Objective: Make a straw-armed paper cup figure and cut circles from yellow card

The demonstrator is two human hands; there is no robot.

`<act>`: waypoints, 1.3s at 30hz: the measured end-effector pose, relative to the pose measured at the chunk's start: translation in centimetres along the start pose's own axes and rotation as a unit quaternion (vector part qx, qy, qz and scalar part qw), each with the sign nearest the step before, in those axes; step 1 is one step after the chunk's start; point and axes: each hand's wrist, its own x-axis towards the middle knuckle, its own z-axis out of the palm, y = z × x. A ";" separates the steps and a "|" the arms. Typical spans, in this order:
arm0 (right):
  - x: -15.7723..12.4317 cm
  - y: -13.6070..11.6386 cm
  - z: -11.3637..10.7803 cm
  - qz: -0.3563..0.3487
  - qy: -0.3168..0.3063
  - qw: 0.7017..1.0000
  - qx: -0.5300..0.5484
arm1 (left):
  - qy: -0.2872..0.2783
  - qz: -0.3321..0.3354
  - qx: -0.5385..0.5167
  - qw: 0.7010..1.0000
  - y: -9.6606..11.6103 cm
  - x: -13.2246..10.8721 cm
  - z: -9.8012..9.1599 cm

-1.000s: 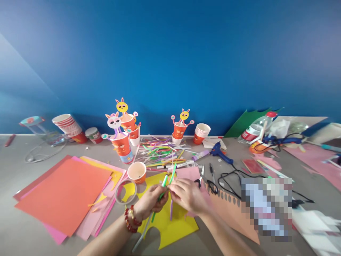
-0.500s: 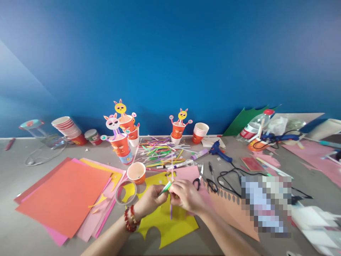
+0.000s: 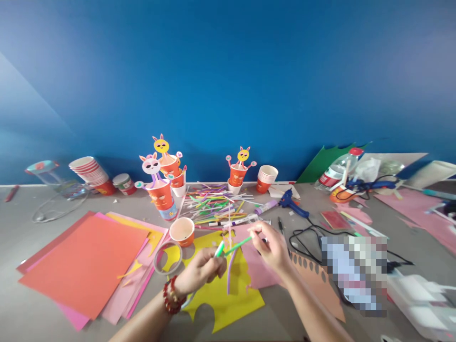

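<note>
My left hand (image 3: 203, 270) is closed around a green-and-white marker (image 3: 219, 249), whose end sticks up past the thumb. A green pipe cleaner (image 3: 238, 245) runs from beside the marker up to my right hand (image 3: 269, 244), which pinches its far end between thumb and fingertips. Whether the pipe cleaner is wound on the marker, I cannot tell. Below, a bent purple pipe cleaner (image 3: 228, 280) rests over yellow paper (image 3: 238, 308) with cut-out curves. A roll of tape (image 3: 156, 260) and an orange paper cup (image 3: 187, 236) are left of my left hand.
Many coloured pipe cleaners (image 3: 213, 204) lie in a pile behind my hands. Decorated cup figures (image 3: 160, 194) stand along the back. A blue glue gun (image 3: 292, 204) with a black cable is at the right. Coloured sheets (image 3: 85, 266) are stacked at the left.
My right hand has moved right and up, away from my left hand, drawing the green pipe cleaner out between them. My left hand has stayed nearly in place.
</note>
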 end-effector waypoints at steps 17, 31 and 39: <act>-1.1 -2.9 1.0 0.032 -0.383 0.922 0.040 | 0.130 -0.050 -0.213 0.967 -0.1 1.1 -0.7; -0.2 -2.6 3.1 0.130 -0.166 0.971 0.109 | 0.140 -0.042 -0.207 0.967 -0.3 1.6 -0.6; 1.0 -2.9 5.2 0.158 -0.110 0.944 0.268 | 0.116 -0.022 -0.214 0.970 -0.2 1.6 0.0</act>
